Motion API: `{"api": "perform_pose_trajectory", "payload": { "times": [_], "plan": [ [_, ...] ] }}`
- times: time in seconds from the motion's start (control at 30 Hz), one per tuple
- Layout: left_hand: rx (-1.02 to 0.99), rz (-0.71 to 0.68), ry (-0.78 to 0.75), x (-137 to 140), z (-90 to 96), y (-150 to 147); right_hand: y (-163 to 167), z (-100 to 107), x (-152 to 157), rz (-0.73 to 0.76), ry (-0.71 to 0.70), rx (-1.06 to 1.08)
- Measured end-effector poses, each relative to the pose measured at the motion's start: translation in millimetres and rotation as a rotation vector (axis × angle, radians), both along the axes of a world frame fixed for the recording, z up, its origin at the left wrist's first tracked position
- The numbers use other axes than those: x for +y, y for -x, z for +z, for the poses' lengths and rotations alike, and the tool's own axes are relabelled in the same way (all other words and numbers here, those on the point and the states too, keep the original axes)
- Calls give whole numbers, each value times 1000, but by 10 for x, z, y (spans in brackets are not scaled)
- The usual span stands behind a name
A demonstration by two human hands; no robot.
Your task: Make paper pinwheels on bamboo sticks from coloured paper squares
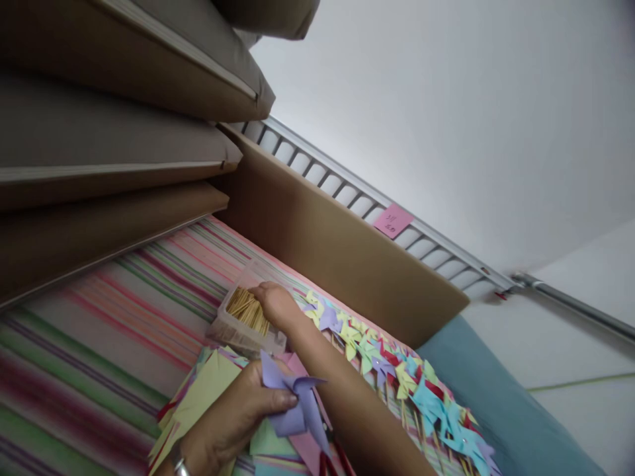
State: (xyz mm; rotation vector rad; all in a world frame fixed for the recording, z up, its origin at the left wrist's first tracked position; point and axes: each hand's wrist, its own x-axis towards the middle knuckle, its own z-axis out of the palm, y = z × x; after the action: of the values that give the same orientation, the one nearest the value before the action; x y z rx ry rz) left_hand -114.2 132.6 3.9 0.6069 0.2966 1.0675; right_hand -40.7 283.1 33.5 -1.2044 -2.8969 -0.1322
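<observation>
Between the thumb and fingers of my left hand point(248, 400) is a purple paper pinwheel point(292, 400), its blades folded in. My right hand point(275, 304) reaches past it into a clear plastic box point(223, 330) of thin wooden sticks point(248, 312). Its fingers are curled down at the sticks; what they pinch, if anything, is hidden. Below my left hand lies a stack of coloured paper sheets point(211, 387), pale yellow on top. Red-handled scissors point(340, 459) and pink paper point(305, 446) show partly beneath the pinwheel.
Several finished pinwheels on sticks point(381, 367) lie in a row right of my right forearm. A striped cloth point(124, 311) covers the surface. Behind stand a brown board point(337, 238) and a white radiator point(322, 172) with a pink note point(393, 220). Stacked cushions point(114, 145) rise at left.
</observation>
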Motion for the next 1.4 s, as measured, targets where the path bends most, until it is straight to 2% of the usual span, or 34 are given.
{"api": "perform_pose_trajectory", "payload": {
  "times": [0.1,0.17,0.2,0.27,0.33,0.43,0.57,0.8,0.93,1.2,1.4],
  "plan": [
    [118,59,11,36,-90,-33,-382,153,-410,-177,-20,299],
    [208,62,-13,47,-148,-84,-702,137,-780,-372,168,780],
    [255,49,-33,47,-174,-119,-854,91,-975,-452,268,994],
    [340,21,-83,37,-224,-207,-1107,-59,-1335,-570,435,1260],
    [406,-17,-153,20,-275,-309,-1275,-245,-1599,-646,502,1408],
    [502,-64,-305,-2,-350,-450,-1413,-504,-1782,-690,559,1562],
    [663,-17,-482,-15,-385,-539,-1522,-675,-1821,-730,598,1596],
    [906,65,-613,-20,-320,-543,-1630,-662,-1845,-681,613,1636],
    [927,177,-662,-54,-337,-567,-1606,-649,-1848,-693,585,1612],
    [958,319,-755,-44,-389,-551,-1576,-552,-1876,-624,544,1462],
    [970,369,-773,-61,-408,-531,-1565,-581,-1896,-541,550,1455]
  ]
}}
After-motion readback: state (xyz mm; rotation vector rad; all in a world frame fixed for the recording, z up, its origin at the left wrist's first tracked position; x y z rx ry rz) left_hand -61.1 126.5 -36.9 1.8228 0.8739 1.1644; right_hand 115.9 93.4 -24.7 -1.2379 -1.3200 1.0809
